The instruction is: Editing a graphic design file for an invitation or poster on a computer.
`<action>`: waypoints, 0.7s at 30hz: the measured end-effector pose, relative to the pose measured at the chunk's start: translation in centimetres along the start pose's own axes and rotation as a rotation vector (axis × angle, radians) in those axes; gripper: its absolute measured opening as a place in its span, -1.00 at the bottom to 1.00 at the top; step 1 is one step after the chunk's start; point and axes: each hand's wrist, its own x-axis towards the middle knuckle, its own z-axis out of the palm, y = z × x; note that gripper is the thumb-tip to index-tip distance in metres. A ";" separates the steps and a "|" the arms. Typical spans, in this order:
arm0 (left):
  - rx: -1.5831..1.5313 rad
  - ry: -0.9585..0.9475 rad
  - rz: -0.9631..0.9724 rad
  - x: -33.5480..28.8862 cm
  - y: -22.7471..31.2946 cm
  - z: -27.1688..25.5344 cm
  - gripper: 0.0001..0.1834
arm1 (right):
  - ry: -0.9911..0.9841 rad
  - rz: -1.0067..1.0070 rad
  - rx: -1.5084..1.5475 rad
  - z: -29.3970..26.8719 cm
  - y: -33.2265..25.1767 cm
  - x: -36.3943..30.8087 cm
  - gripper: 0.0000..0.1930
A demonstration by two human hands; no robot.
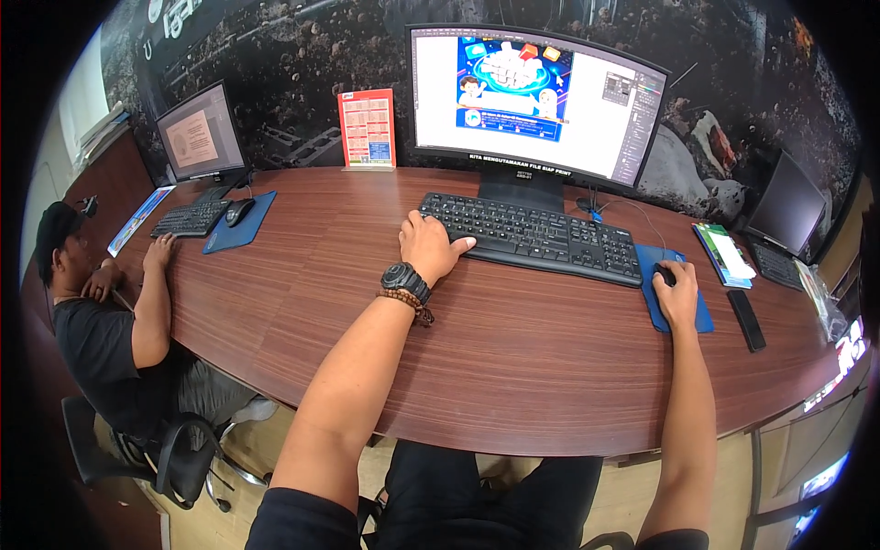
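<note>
My left hand (429,246) rests on the left end of a black keyboard (532,233), fingers on the keys and thumb stretched out along its front edge. A dark watch (406,280) and a beaded bracelet (406,302) are on that wrist. My right hand (679,295) is wrapped over a black computer mouse (664,274), which sits on a blue mouse pad (704,316) and is mostly covered by the fingers. Behind the keyboard stands a monitor (536,105) showing a blue poster design with cartoon figures.
A phone-like black slab (746,320) and some booklets (724,256) lie right of the mouse pad. A red-framed calendar (368,128) stands on the brown desk (302,266). At left, a person (115,339) sits by another keyboard (190,220) and monitor (199,133). A dark laptop (786,206) stands far right.
</note>
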 end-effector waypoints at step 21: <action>0.041 0.127 0.040 -0.2 -0.2 0.9 -0.22 | 0.014 -0.165 -0.068 -0.2 -2.4 -0.4 -0.76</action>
